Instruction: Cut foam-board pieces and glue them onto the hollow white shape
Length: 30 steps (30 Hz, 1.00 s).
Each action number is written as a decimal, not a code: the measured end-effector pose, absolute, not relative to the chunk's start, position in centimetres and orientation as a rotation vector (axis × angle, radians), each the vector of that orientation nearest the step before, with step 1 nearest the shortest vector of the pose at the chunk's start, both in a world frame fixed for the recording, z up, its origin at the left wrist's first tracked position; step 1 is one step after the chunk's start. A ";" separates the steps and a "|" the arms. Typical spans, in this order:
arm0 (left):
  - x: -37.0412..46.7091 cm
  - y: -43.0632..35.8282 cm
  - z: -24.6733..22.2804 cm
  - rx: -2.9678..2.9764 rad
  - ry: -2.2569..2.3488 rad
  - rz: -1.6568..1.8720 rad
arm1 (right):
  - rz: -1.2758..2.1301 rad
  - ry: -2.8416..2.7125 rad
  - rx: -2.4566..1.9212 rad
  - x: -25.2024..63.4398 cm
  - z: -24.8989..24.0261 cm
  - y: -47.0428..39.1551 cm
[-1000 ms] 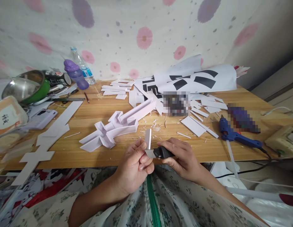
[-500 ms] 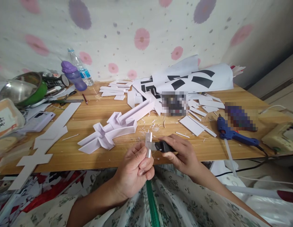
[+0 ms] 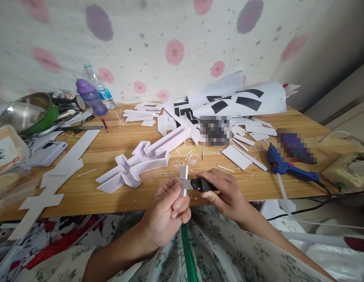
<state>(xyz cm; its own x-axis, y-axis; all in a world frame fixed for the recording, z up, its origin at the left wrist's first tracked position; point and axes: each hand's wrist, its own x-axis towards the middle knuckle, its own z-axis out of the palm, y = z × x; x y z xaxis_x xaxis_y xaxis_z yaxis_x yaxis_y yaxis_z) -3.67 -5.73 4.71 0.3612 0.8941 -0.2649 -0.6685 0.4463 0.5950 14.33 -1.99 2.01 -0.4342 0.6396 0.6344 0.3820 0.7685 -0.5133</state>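
Note:
My left hand (image 3: 170,209) pinches a small strip of white foam board (image 3: 184,172), which stands nearly upright near the table's front edge. My right hand (image 3: 227,192) is closed around the black handle of a utility knife (image 3: 203,184). The knife's blade lies across the strip, just above my left fingertips. Beyond my hands a white foam-board form with raised walls (image 3: 134,164) rests on the wooden table (image 3: 90,196). A flat white cut-out (image 3: 57,180) of similar outline lies at the left, its lower end past the table edge.
A blue glue gun (image 3: 290,166) with its cord is at the right. White board offcuts (image 3: 239,156) and printed sheets (image 3: 240,100) lie at the back. On the left are a purple bottle (image 3: 90,96), a green pan (image 3: 43,113), scissors and a steel ruler (image 3: 82,128).
The knife blade has shifted slightly left and down across the strip. My left hand holds the strip in nearly the same place. The camera view has moved slightly.

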 end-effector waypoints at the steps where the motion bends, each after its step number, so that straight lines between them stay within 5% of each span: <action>1: -3.7 -5.7 4.7 0.419 0.608 1.055 | 0.368 -2.094 -0.748 14.2 2.0 -2.1; 30: -3.6 -5.6 4.2 0.422 0.616 1.026 | 0.489 -1.853 -1.058 14.9 1.1 -0.5</action>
